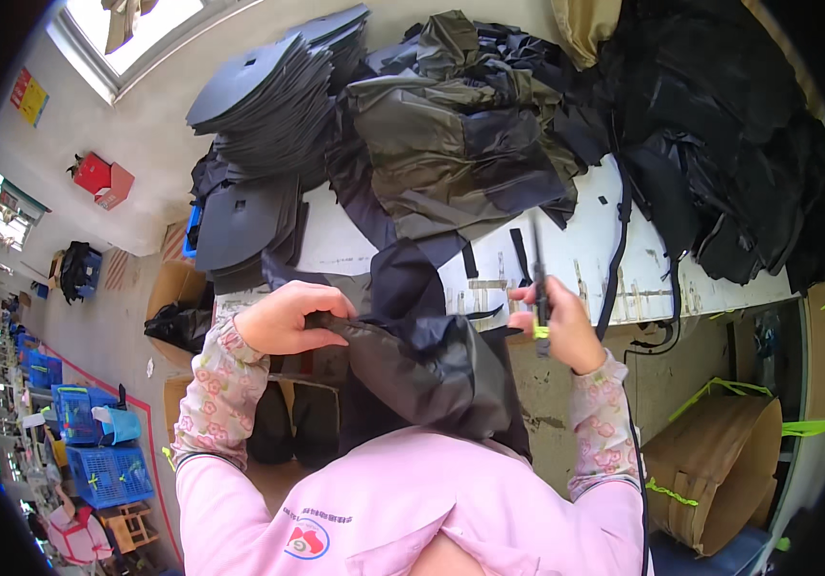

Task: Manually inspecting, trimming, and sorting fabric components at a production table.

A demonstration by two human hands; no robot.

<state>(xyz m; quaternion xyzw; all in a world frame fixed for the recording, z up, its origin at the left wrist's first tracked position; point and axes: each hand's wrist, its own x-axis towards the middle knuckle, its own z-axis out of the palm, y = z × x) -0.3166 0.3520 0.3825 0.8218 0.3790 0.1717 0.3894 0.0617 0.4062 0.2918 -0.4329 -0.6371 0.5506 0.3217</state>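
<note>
My left hand is closed, pinching the edge of a dark grey fabric piece between thumb and fingers. The fabric hangs in folds in front of my chest, over the table's near edge, with black cloth beside it. To the right, apart from the fabric, my right hand is closed around a slim dark tool. Its thin end points away from me, and a yellow-green band wraps its lower part. The tool's exact kind cannot be made out. Short black straps lie just beyond it.
Dark fabric pieces are heaped on the white table. Grey foam-like sheets are stacked at left, and a black pile stands at right. A black cord hangs beside my right arm. An open cardboard box stands lower right.
</note>
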